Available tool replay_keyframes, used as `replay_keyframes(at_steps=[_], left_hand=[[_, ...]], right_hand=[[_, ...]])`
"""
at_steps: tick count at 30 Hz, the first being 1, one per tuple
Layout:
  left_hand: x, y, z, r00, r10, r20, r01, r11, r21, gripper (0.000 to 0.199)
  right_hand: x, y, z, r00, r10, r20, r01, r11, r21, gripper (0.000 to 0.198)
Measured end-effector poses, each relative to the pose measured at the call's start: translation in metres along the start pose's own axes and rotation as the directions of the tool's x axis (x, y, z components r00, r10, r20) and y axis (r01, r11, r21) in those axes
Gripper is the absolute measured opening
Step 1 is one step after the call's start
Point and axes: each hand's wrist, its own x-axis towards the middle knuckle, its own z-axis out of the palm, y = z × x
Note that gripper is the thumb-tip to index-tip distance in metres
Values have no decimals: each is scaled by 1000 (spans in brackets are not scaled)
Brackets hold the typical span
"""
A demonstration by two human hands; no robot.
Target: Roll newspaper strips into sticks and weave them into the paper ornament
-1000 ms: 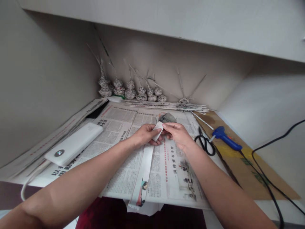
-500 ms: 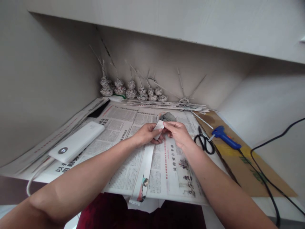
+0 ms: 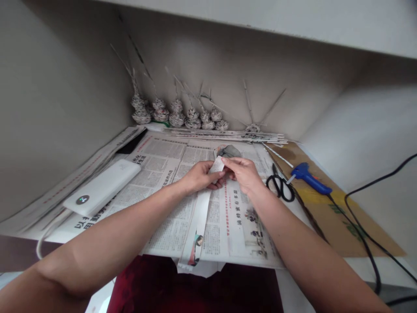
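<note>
A long newspaper strip (image 3: 199, 221) runs from between my hands down toward the table's front edge, where its lower end shows a coloured picture. My left hand (image 3: 206, 177) is closed on the strip's upper part, thumb on top. At the strip's top end, my right hand (image 3: 240, 170) pinches the right edge between thumb and fingers. Just beyond the fingers lies a crumpled grey cloth-like lump (image 3: 229, 151). Black-handled scissors (image 3: 280, 187) rest to the right of my right hand.
A blue glue gun (image 3: 309, 178) with a black cord lies on cardboard (image 3: 339, 217) at right. A white power bank (image 3: 104, 184) with a cable sits at left. Along the back stand several woven paper gourds (image 3: 177, 113), behind a row of thin paper sticks (image 3: 224, 135). Newspaper sheets (image 3: 156, 169) cover the table.
The view has tipped slightly, so everything sits a little higher in the picture. Both hands keep their hold on the strip, and slightly more of its top end shows.
</note>
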Motion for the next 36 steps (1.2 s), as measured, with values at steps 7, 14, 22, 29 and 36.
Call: replay_keyframes(at_steps=[7,14,22,29,36], left_hand=[[2,-2,-2,998,-48,-48,44,996,-80,29],[3,-2,-2,998,-36,-57,31,996,-85,28],[3,-3,-1,997,-33,-66,26,995,-96,32],[1,0,2,992,-59,-113,52,996,-69,26],[0,-1,2,996,-19,-90,23,999,40,27]], right_hand=[[-3,-9,-3,998,36,60,-33,998,-49,30],[-2,-8,-5,991,41,130,-33,997,-64,26],[0,-5,-5,987,50,152,-43,998,-48,24],[0,-5,-3,991,85,106,-83,996,-23,22],[1,-2,-1,997,74,6,-75,997,19,26]])
